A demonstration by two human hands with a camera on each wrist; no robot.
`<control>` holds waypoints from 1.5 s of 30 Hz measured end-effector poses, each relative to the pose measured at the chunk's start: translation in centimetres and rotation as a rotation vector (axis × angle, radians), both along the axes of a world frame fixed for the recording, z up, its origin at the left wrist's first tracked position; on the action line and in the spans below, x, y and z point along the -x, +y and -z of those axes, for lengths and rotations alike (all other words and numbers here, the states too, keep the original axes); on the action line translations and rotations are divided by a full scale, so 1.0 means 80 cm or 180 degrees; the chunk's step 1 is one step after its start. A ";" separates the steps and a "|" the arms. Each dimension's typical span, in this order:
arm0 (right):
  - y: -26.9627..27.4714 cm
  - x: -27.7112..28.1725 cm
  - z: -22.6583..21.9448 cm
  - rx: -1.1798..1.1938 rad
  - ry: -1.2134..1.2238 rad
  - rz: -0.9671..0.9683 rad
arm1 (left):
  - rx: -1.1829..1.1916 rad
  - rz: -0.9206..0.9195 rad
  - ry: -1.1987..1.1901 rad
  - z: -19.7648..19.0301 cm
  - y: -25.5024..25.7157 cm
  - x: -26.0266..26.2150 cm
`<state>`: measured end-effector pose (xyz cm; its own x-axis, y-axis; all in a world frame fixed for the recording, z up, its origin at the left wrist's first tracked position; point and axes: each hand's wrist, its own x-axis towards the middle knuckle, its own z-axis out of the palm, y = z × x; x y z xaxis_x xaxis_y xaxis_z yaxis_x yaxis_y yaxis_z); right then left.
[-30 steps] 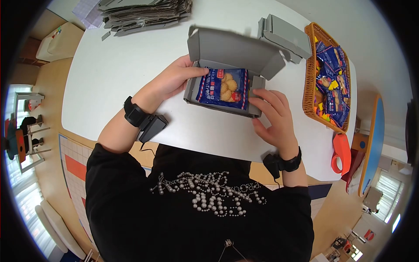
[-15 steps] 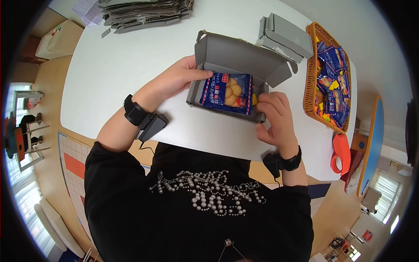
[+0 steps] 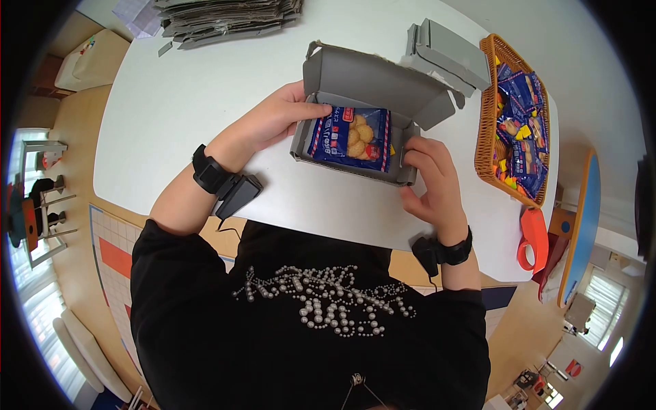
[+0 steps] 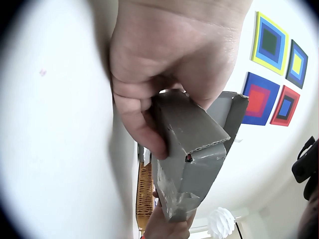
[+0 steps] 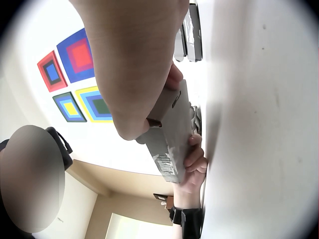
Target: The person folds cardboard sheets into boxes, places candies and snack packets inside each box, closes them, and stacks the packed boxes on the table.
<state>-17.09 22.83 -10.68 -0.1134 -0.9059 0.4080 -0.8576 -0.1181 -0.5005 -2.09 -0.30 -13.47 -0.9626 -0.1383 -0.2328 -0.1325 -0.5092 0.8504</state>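
Observation:
An open grey cardboard box [image 3: 342, 167] has its lid [image 3: 383, 78] raised at the back. In it lies a blue snack bag [image 3: 350, 139] showing round biscuits, with a bit of yellow at its right edge. My left hand [image 3: 273, 119] grips the box's left end, thumb over the wall at the bag. The left wrist view shows its fingers curled around the box wall [image 4: 192, 127]. At the right end, my right hand [image 3: 437, 179] holds the box's short side between fingers and thumb. From the right wrist, the box's outer face [image 5: 172, 119] appears tilted off the table.
Beyond the lid lies a closed grey box [image 3: 451, 55]. A wicker basket [image 3: 486, 130] of blue snack bags and small colourful packets stands at the right, near an orange tape dispenser [image 3: 533, 239]. Flattened grey cardboard [image 3: 229, 20] is piled at the back left of the white table [image 3: 178, 102].
The box shifted right and toward the body, then slightly back up and left. My right hand's fingers, earlier spread at the box's right end, have curled onto that side.

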 end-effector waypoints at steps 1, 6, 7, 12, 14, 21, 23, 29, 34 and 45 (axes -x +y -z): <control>0.000 0.000 0.000 -0.0006 0.0036 -0.0022 | -0.0003 0.0000 0.0001 -0.001 0.001 0.000; 0.000 0.001 -0.001 -0.0020 0.0076 -0.0061 | 0.0232 0.0090 0.0064 -0.001 0.003 0.000; 0.000 0.001 -0.001 -0.0024 0.0075 -0.0061 | 0.0227 0.0086 0.0063 0.001 0.002 0.000; -0.003 0.000 0.001 -0.0090 0.0050 -0.0035 | 0.0033 0.0038 0.0063 0.003 -0.003 -0.001; -0.004 0.003 -0.001 -0.0227 0.0193 -0.0055 | 0.0035 0.0013 0.0076 0.001 -0.001 -0.001; -0.001 0.002 0.002 -0.0254 0.0093 0.0043 | 0.0124 -0.0023 0.0100 0.001 -0.001 -0.001; 0.001 0.000 0.004 -0.0133 -0.0254 0.0184 | 0.0159 -0.0031 0.0095 0.001 0.000 0.000; -0.001 0.004 -0.007 -0.0086 -0.0601 -0.0011 | 0.0325 -0.0047 0.0126 0.002 0.002 -0.002; 0.002 0.002 0.026 0.0232 -0.2219 0.0605 | 0.0967 0.0092 0.0086 0.010 0.000 -0.004; -0.013 -0.004 0.024 -0.0289 -0.3563 0.1025 | 0.0900 0.0394 0.0418 -0.010 0.005 -0.002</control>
